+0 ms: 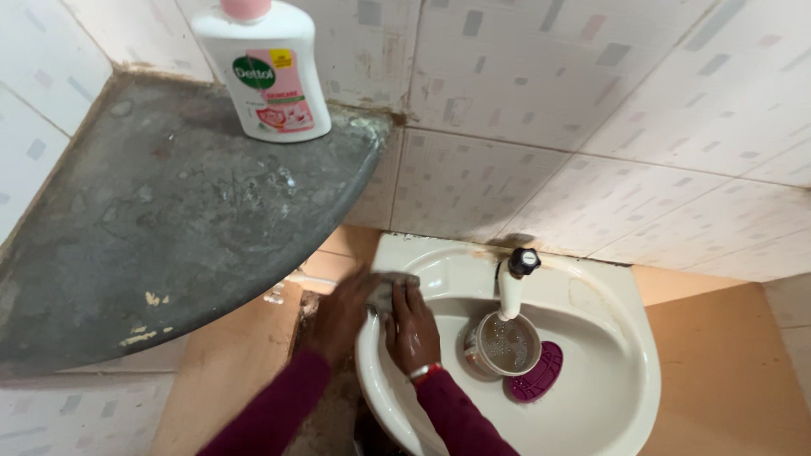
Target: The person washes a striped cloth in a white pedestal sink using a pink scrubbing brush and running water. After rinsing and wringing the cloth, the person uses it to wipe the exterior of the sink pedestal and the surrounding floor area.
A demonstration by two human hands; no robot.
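Observation:
A white wash basin [608, 295] is fixed to the tiled wall, seen from above. My right hand [411, 328] presses a grey scrubbing pad [387, 291] against the basin's left rim. My left hand [340, 317] rests on the outer left edge of the basin, just beside the pad. Both arms wear dark maroon sleeves, and a red and white bangle circles my right wrist. A white tap with a black knob [513, 283] stands at the back of the basin. Under it sits a small round container [500, 344] holding water, next to a purple lid [536, 374].
A dark grey stone corner shelf [169, 219] juts out at upper left, above the basin's left side. A white and pink handwash bottle [263, 63] stands at its back edge. Patterned white tiles cover the wall, and orange tiles lie below.

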